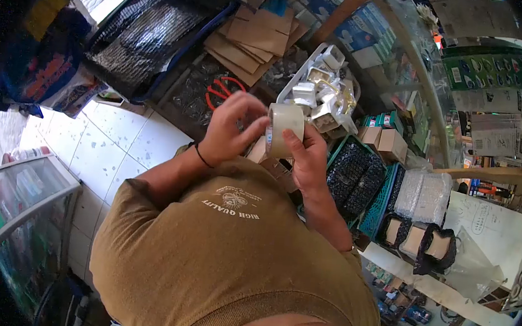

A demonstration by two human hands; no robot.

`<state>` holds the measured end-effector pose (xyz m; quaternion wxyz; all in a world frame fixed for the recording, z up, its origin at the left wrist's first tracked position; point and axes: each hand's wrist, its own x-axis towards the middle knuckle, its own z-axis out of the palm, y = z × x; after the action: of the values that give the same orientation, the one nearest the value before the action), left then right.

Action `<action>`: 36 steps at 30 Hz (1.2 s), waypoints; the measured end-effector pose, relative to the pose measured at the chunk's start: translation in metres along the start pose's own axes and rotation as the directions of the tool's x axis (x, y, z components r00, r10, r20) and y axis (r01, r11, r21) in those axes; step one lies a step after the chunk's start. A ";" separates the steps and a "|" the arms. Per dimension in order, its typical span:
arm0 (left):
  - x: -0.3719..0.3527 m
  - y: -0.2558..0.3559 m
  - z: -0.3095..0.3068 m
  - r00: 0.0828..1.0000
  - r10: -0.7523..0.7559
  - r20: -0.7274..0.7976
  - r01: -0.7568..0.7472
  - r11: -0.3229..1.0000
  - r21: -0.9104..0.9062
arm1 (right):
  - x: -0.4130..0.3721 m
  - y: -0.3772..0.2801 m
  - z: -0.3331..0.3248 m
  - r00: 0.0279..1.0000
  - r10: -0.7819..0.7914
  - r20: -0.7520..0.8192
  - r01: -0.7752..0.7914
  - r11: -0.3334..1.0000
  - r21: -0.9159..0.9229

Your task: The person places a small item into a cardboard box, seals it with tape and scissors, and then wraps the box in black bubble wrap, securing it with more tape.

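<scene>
My right hand (308, 157) is closed around a wide roll of clear packing tape (287, 126), thumb across its outer face and fingers behind it. Just left of the roll is my left hand (236, 126), a thin black band on its wrist. Its fingers are bent and slightly blurred, the thumb stands apart from them near the roll's edge, and nothing shows between them. Beyond the roll, a white bin (285, 91) holds several small white and clear-wrapped items. Red cord (222, 94) lies behind my left hand.
Cardboard sheets (258, 37) are stacked ahead. A dark basket (102, 39) with black bubble wrap stands at upper left. To the right are green crates (373, 199) with black-wrapped parcels (358, 175), small boxes (391, 144) and bubble-wrapped packages (423, 195). A glass display case (32, 191) stands at left.
</scene>
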<state>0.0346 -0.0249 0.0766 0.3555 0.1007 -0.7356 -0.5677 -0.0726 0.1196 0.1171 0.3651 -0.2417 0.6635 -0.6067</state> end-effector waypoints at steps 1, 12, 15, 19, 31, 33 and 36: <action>0.001 0.001 -0.001 0.993 -0.113 -0.028 0.113 0.994 -0.015 | -0.001 0.001 0.002 0.999 0.019 0.026 -0.020 1.000 0.012; 0.009 -0.013 -0.010 0.905 -0.373 0.205 0.385 0.923 -0.021 | -0.007 0.004 0.012 0.984 0.105 0.146 -0.085 0.986 -0.140; 0.008 -0.017 -0.008 0.931 -0.313 0.188 0.309 0.950 0.050 | -0.008 0.012 0.009 0.986 0.100 0.130 -0.078 0.983 -0.165; 0.006 -0.012 -0.007 0.941 -0.282 0.186 0.279 0.959 0.042 | -0.009 0.019 0.007 0.988 0.106 0.110 -0.087 0.983 -0.159; 0.001 -0.011 -0.011 0.857 -0.415 0.305 0.473 0.869 -0.147 | -0.009 0.026 0.005 0.988 0.087 0.124 -0.049 0.958 -0.283; 0.000 -0.014 -0.012 0.841 -0.413 0.351 0.495 0.848 -0.190 | -0.009 0.026 0.005 0.988 0.093 0.126 -0.054 0.957 -0.284; 0.000 -0.021 -0.010 0.829 -0.405 0.386 0.513 0.827 -0.232 | -0.010 0.032 0.004 0.988 0.080 0.136 -0.040 0.961 -0.275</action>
<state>0.0357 -0.0397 0.0583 0.0937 0.1230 -0.6321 -0.7593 -0.0599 0.1291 0.0880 0.3942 -0.3129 0.7188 -0.4796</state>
